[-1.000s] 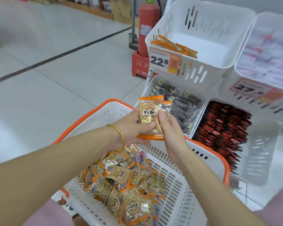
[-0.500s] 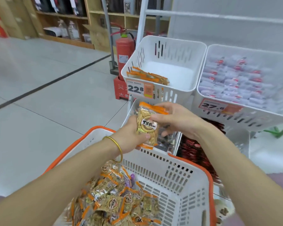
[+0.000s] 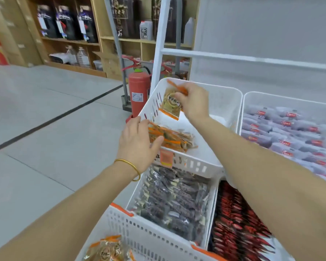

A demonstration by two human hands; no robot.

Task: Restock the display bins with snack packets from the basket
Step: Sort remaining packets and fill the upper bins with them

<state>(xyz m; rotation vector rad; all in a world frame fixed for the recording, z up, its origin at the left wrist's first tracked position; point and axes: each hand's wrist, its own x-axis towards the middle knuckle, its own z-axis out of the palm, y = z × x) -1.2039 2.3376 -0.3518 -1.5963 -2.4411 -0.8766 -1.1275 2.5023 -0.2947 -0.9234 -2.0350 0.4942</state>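
Your left hand (image 3: 137,142) was spread open, touching the stacked packets (image 3: 172,138) at the front edge of the white bin (image 3: 223,102). Over that bin's left half hung one snack packet (image 3: 171,105), pinched near its top by your right hand (image 3: 195,102).

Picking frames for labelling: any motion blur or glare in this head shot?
Head view: right hand and its snack packet are motion-smeared; left hand sharper; orange price tag blurred unreadable; purple packets at the right edge look soft; lighting even, no strong glare.
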